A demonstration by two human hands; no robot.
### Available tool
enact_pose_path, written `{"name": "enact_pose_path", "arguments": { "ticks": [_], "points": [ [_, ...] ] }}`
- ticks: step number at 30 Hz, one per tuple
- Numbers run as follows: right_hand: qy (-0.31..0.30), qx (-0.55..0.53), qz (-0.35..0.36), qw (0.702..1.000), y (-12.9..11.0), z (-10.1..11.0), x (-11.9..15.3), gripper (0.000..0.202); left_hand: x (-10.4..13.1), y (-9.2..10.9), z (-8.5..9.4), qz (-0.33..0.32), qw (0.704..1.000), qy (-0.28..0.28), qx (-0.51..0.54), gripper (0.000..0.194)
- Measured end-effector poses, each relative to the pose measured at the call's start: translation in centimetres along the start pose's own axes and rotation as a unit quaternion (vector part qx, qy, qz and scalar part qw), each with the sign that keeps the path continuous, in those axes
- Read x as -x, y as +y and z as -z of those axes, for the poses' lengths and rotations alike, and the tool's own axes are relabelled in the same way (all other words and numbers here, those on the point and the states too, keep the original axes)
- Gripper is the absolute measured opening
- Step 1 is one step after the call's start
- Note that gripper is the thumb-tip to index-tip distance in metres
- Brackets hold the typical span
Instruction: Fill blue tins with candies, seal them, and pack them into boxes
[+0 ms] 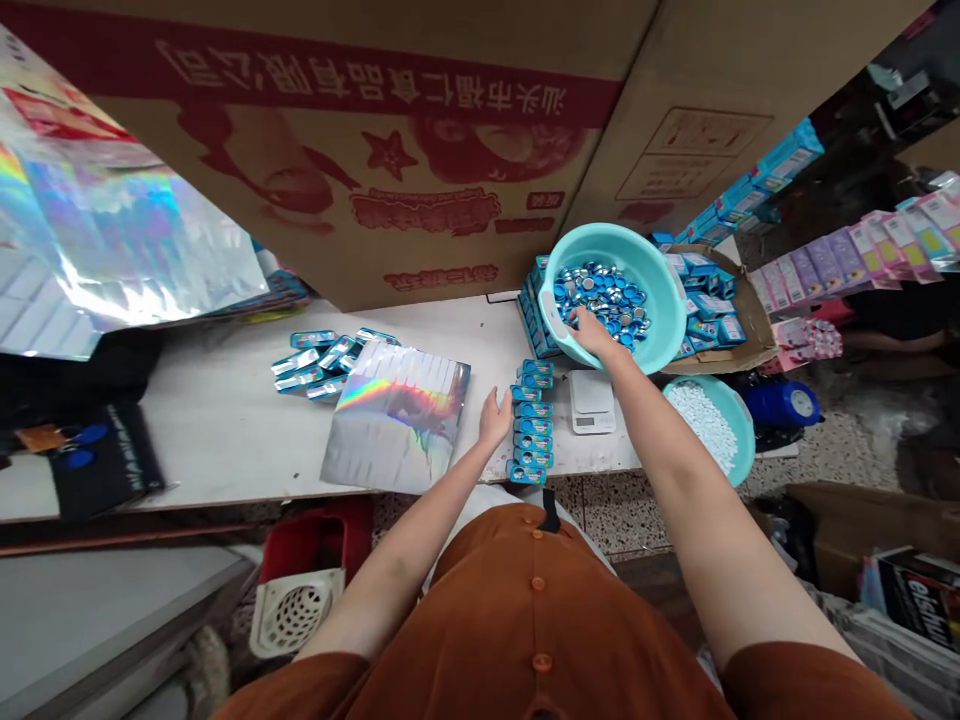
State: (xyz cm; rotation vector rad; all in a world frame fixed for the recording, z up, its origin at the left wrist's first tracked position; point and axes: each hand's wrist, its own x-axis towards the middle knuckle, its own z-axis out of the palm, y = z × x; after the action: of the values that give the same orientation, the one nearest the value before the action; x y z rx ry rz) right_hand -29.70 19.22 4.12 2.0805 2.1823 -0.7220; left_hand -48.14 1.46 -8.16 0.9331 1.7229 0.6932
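Note:
My right hand [589, 332] is inside a turquoise basin [667, 275], near its left wall. Its fingers are curled together among small round blue-and-silver tins [607, 295]; what they pinch, if anything, is too small to make out. My left hand [495, 418] is beside a column of small blue boxes [532, 440], thumb and fingers apart. One blue box [525, 394] juts out of the column toward this hand, at its fingertips. Left of the hand, a shiny holographic sheet [397, 430] lies on the white table [225, 430].
A white digital scale [592, 402] stands below the basin. A smaller basin [739, 405] holds white pellets. An open carton [750, 310] contains blue boxes. More blue packs [322, 360] lie behind the sheet. Large cardboard boxes [435, 250] wall off the back.

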Motion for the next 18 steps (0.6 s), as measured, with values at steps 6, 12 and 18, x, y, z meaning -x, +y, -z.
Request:
{"name": "enact_pose_path", "arguments": {
  "ticks": [6, 12, 18],
  "points": [
    [-0.038, -0.015, -0.025, 0.999, 0.2, 0.3, 0.3, 0.041, 2.5, -2.9, 1.2, 0.012, 1.0, -0.013, -0.009, 0.057],
    [-0.068, -0.011, -0.022, 0.997, 0.1, 0.4, 0.7, 0.031, 3.6, -3.1, 0.7, 0.0, 1.0, -0.022, 0.005, 0.051],
    [-0.031, -0.019, 0.003, 0.999, 0.4, 0.4, 1.2, 0.03, 3.5, -3.0, 0.2, -0.014, 1.0, -0.02, 0.012, 0.048]
  ]
}}
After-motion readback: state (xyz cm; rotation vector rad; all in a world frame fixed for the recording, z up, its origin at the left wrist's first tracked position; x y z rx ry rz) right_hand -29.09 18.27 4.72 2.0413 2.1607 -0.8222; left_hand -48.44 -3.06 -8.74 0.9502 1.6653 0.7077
